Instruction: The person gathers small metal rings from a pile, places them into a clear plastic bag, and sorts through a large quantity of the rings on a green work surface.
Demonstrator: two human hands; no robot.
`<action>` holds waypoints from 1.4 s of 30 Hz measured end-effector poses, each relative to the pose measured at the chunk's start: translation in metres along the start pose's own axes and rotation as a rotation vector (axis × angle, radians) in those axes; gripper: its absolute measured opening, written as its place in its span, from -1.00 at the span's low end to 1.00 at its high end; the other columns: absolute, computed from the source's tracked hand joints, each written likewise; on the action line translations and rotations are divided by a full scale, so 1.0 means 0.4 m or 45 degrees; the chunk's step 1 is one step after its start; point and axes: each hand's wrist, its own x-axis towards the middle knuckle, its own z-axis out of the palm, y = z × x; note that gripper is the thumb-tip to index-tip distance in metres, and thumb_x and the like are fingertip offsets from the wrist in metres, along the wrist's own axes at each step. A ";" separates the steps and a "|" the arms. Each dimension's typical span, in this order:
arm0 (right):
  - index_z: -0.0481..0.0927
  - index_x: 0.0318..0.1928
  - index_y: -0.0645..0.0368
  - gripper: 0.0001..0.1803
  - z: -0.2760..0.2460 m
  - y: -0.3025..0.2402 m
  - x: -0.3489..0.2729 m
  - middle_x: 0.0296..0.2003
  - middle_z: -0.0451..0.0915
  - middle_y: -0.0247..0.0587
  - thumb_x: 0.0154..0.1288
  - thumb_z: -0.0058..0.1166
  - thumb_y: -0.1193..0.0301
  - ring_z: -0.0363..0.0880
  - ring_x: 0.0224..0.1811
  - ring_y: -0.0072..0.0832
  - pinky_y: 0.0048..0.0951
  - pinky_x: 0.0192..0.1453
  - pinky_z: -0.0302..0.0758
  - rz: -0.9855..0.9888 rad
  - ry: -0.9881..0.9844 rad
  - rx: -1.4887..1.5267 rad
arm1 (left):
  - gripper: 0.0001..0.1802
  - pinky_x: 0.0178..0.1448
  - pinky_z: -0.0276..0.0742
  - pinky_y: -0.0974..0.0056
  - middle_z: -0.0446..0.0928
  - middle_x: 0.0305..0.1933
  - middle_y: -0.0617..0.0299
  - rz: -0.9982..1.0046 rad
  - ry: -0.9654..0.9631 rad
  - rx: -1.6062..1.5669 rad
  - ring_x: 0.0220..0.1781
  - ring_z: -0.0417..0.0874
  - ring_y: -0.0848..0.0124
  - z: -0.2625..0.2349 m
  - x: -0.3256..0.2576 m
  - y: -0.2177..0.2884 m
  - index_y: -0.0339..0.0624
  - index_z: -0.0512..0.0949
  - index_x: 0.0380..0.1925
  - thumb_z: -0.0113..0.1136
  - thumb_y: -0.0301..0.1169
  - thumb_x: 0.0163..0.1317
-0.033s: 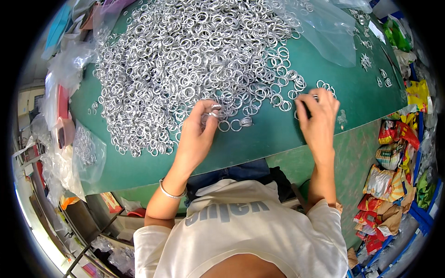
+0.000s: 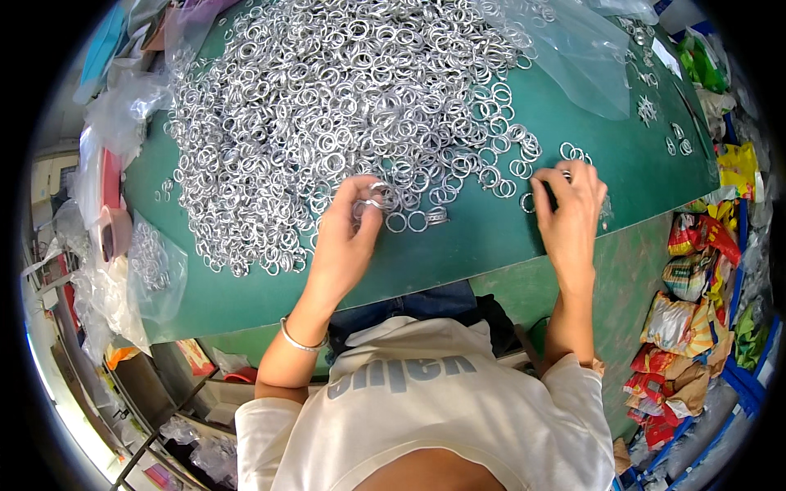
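Note:
A wide heap of silver metal rings (image 2: 327, 106) covers much of the green table. At its near edge my left hand (image 2: 348, 221) is closed, with a few metal rings (image 2: 378, 196) pinched between thumb and fingers. A small row of rings (image 2: 417, 221) lies just to the right of those fingertips. Farther right, past the heap's edge, my right hand (image 2: 571, 200) is curled with its fingertips down at the table. A bit of silver ring (image 2: 566, 175) shows among its fingers; the rest of its grip is hidden. One loose ring (image 2: 526, 202) lies beside its thumb.
Clear plastic sheeting (image 2: 581, 65) lies at the far right of the green table (image 2: 458, 254). Small ring groups (image 2: 679, 139) sit near the right edge. A plastic bag of rings (image 2: 155, 266) hangs at the left edge. Colourful packets (image 2: 679, 319) are piled beyond the table's right side.
My right hand has shifted slightly to the right, and the loose ring by its thumb shows more fully. My left hand stays almost where it was, still gripping its rings.

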 end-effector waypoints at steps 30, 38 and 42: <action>0.57 -0.32 0.16 -0.88 -0.005 -0.017 -0.012 -0.33 0.45 -0.17 0.10 0.16 0.43 0.39 -0.20 -0.25 -0.27 -0.12 0.25 0.209 0.128 -0.087 | -0.77 -0.44 0.39 0.21 0.40 -0.38 0.14 0.589 -0.086 0.741 -0.49 0.48 0.23 0.080 -0.036 0.015 -0.20 0.54 -0.23 0.23 -0.53 0.05; 0.58 -0.28 0.15 -0.79 0.057 -0.083 0.006 -0.31 0.39 -0.20 0.02 0.24 0.42 0.34 -0.19 -0.30 -0.30 -0.07 0.19 -0.092 -0.035 0.116 | -0.74 -0.48 0.38 0.24 0.42 -0.43 0.18 0.653 -0.078 0.698 -0.54 0.48 0.26 0.066 -0.062 -0.009 -0.20 0.54 -0.23 0.22 -0.61 0.01; 0.56 -0.38 0.18 -0.85 0.055 -0.087 0.008 -0.38 0.42 -0.25 0.02 0.23 0.45 0.36 -0.25 -0.33 -0.31 -0.07 0.19 -0.041 0.065 0.213 | -0.76 -0.48 0.39 0.23 0.40 -0.43 0.18 0.663 0.103 0.660 -0.50 0.49 0.23 0.028 -0.068 -0.028 -0.19 0.53 -0.30 0.21 -0.64 -0.03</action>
